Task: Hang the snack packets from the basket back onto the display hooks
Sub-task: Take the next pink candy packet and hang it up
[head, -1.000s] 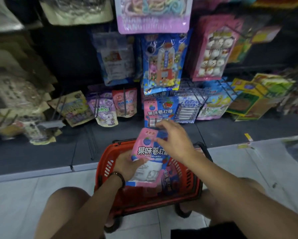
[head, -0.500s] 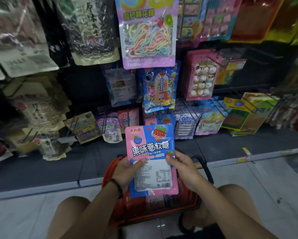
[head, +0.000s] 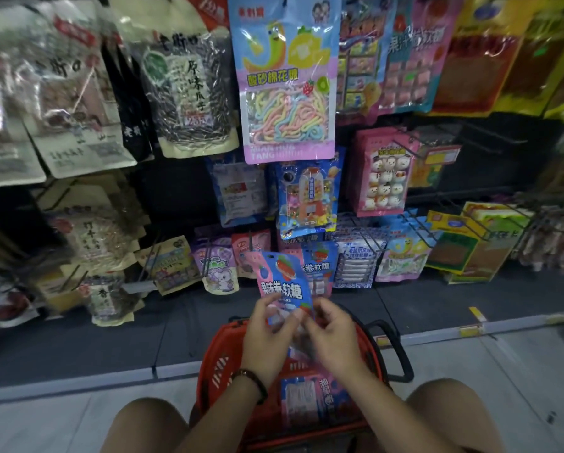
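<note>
Pink-and-blue foil snack packet [head: 282,282] with a strawberry printed on its front stands upright between both hands, lifted above the red plastic shopping basket [head: 215,361] and close in front of the lowest row of hanging goods. The left hand [head: 267,338], a dark beaded bracelet [head: 251,382] at its wrist, grips the packet's lower left edge with the thumb on the front, and the right hand [head: 334,338] pinches the lower right corner with curled fingers. The step in hand appears to be carrying the packet to its hook, and its likely home is just behind it to the right, where a matching pink-and-blue packet [head: 318,266] hangs. To do this well, the hole in the top header should meet the wire tip squarely, so moving one hand's grip higher would stiffen the floppy top and keep the print facing outward. That hook's tip is hidden, so I cannot tell how much room it has left. Several flat packets of the same kind [head: 302,400] lie in the basket, so the task looks far from done. The basket sits on pale floor tiles [head: 519,371] between the person's bare knees [head: 143,426], just in front of a dark low base shelf [head: 94,338] bearing a small yellow tag [head: 476,313]. Above it rises a dim, crowded display wall, with a large pastel bag of rope candy [head: 284,93] beside a clear bag of dark seeds [head: 189,93]
</note>
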A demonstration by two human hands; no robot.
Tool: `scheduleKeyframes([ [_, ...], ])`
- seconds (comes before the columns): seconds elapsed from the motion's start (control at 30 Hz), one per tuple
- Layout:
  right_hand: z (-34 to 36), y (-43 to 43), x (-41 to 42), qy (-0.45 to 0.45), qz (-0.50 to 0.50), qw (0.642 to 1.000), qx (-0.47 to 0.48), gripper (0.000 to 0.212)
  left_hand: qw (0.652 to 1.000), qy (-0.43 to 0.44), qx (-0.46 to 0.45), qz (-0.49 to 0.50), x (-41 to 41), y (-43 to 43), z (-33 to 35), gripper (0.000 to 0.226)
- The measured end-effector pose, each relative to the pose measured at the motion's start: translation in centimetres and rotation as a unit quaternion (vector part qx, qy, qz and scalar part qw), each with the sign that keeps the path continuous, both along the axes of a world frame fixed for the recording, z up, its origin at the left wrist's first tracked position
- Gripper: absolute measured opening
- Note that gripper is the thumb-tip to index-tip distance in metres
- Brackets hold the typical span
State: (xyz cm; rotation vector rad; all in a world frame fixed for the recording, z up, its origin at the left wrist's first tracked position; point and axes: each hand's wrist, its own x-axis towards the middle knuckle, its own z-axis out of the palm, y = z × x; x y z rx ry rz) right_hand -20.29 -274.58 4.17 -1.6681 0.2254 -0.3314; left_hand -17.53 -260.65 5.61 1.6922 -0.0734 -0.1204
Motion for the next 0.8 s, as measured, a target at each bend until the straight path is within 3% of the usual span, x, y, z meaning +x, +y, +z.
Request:
scheduleKeyframes([
  [0.07,0.5,0.7,-0.5,-0.014,0.030,0.999,-0.041,0.008,1.000,-0.014,0.000,0.013,-0.1,-0.5,0.9,0.033],
  [0.13,0.7,1.0,-0.9,-0.028,0.062,0.993,-0.098,0.021,0.999,-0.020,-0.004,0.033,0.2,-0.5,1.0,0.033],
  [0.2,0.7,0.8,-1.2,-0.030,0.104,0.984,-0.145,0.027,0.997,-0.011,0.004,0.076,1.0,0.1,0.9,0.020],
  [0.27,0.7,-0.2,-1.1,-0.014,0.085,0.984,-0.157,0.029,0.996,0.012,-0.004,0.088,1.9,1.1,0.5,0.011],
  [0.4,2.4,-4.2,0.4,0.010,-0.069,0.992,-0.108,0.037,0.999,0.041,-0.008,0.004,3.2,3.0,1.0,0.011],
  [0.47,3.3,-5.7,1.4,0.046,-0.058,0.993,-0.092,0.043,0.998,0.043,-0.013,-0.036,3.6,3.4,1.6,0.015],
  [0.63,4.0,-6.7,2.5,0.038,0.030,0.998,0.032,0.020,0.993,0.065,-0.052,-0.082,3.8,3.0,2.4,0.028],
  [0.8,3.5,-6.8,2.9,0.025,-0.010,0.996,0.081,0.011,0.995,0.040,-0.056,-0.072,4.2,2.0,2.8,0.030],
])
